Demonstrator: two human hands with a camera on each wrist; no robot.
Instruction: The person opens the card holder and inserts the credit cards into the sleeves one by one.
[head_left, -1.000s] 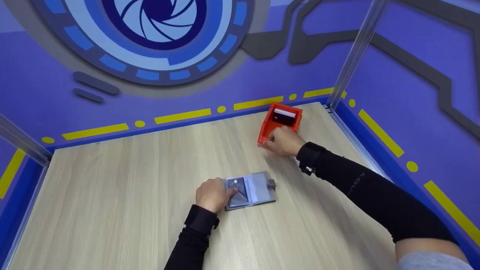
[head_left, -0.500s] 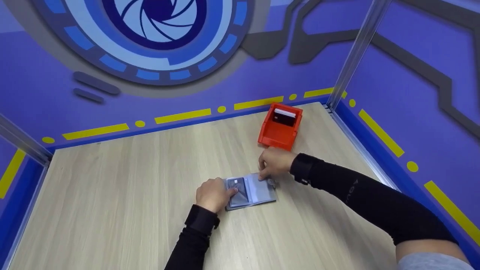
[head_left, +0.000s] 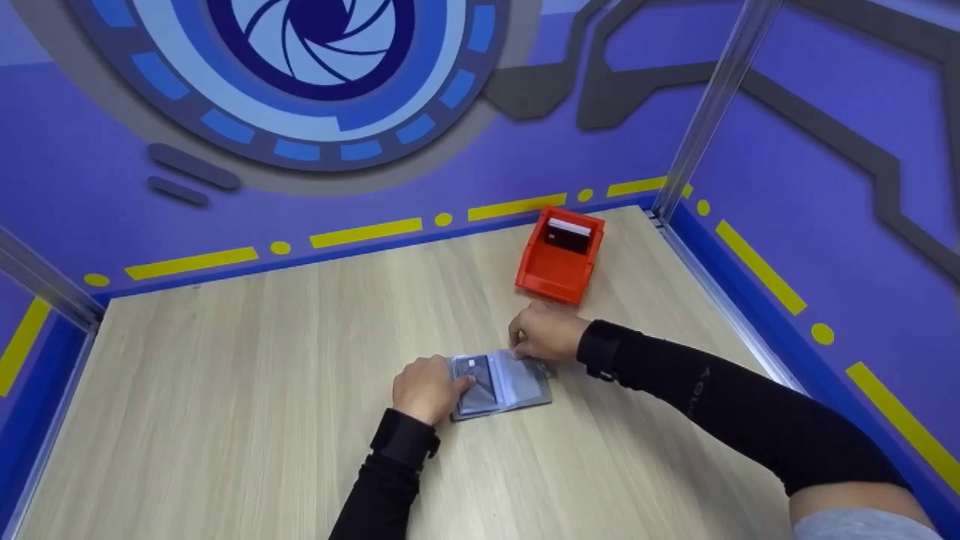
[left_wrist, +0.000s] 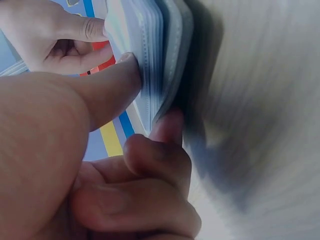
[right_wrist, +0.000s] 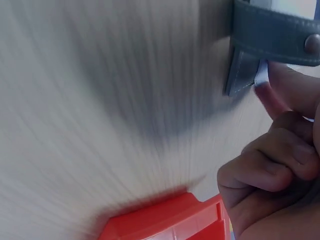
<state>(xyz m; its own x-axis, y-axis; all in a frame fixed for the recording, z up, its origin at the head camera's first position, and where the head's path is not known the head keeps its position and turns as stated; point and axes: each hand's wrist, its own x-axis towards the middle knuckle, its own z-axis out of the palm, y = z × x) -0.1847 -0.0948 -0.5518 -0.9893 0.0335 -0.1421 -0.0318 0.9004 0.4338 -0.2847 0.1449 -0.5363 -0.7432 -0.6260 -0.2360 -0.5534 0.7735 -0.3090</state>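
Note:
A grey card holder (head_left: 531,388) lies spread open on the table, with a dark card (head_left: 472,390) behind the clear plastic on its left side. My left hand (head_left: 424,390) grips that side, thumb on top and fingers under the cover. In the left wrist view its stack of clear sleeves (left_wrist: 151,55) shows edge-on. At the top edge of the right side, my right hand (head_left: 551,334) pinches a clear plastic sleeve (right_wrist: 262,72) between thumb and forefinger, other fingers curled. A snap strap (right_wrist: 275,32) sticks out beside these fingertips in the right wrist view.
Behind my right hand stands a red bin (head_left: 556,276), holding a few upright cards (head_left: 568,236) at its back. Purple panels (head_left: 360,202) wall the wooden table (head_left: 262,390) at the back and sides.
My right hand has come from the red bin's front down to the card holder's top right edge, then shifted slightly left, lifting the sleeve there. The left hand keeps its grip.

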